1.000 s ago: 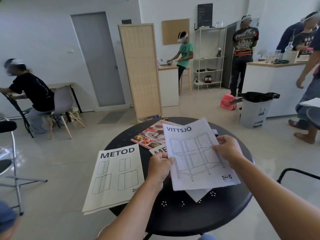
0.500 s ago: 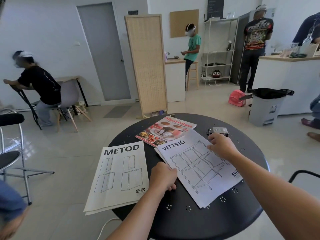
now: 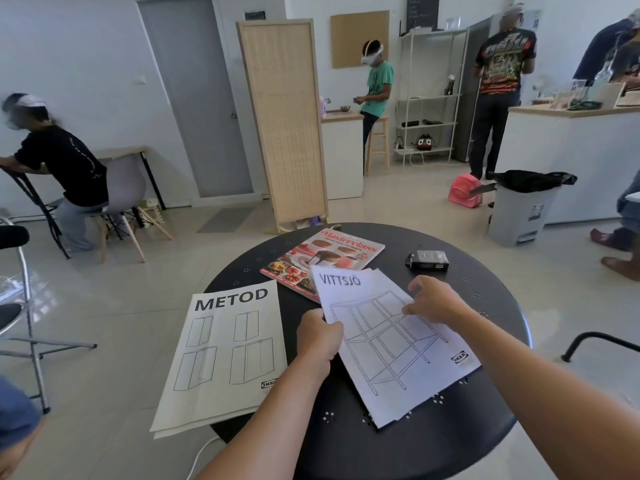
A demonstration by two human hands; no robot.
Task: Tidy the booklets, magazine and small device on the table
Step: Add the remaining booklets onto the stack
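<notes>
Item: VITTSJÖ booklet (image 3: 391, 344), lying on tabletop (image 3: 450, 441), long axis skewed toward near right. Left hand (image 3: 318, 337) pinched its left edge; right hand (image 3: 436, 299) pressed fingers loosely on top (nearer the small device (image 3: 427, 259), far right). METOD booklet (image 3: 225, 355) lay left.

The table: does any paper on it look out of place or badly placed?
Yes. The METOD booklet hangs well over the left edge of the round table, so it could slide off. The VITTSJÖ booklet lies tilted and covers a corner of the magazine.
</notes>
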